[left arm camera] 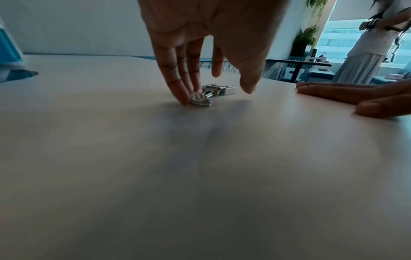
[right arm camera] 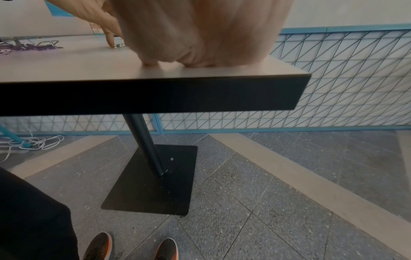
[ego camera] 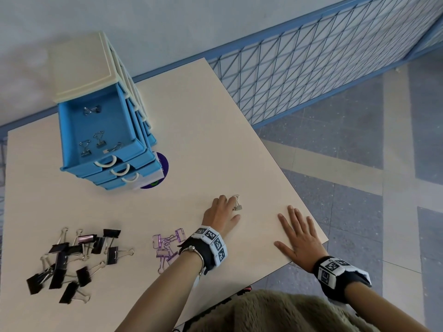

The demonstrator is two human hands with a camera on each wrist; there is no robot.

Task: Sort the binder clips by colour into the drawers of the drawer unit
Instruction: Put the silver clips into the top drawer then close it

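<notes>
A silver binder clip (ego camera: 237, 205) lies alone on the table, right of centre. My left hand (ego camera: 225, 210) reaches onto it with straight fingers. In the left wrist view the fingertips (left arm camera: 185, 100) touch the silver clip's (left arm camera: 213, 95) wire handles, and the thumb hovers just beside its body. My right hand (ego camera: 299, 236) lies flat and empty near the table's right edge. The blue drawer unit (ego camera: 79, 68) stands at the back left. Its top drawer (ego camera: 72, 140) is pulled out and holds several silver clips (ego camera: 96, 142). Black clips (ego camera: 72, 262) and purple clips (ego camera: 167, 245) lie in loose piles at the front left.
The two drawers below the top one stick out slightly. A purple round sticker (ego camera: 161, 171) lies under the unit. The table's right edge (ego camera: 287, 188) drops to a tiled floor, with a blue mesh fence (ego camera: 311, 68) behind. A person (left arm camera: 367, 44) stands far off.
</notes>
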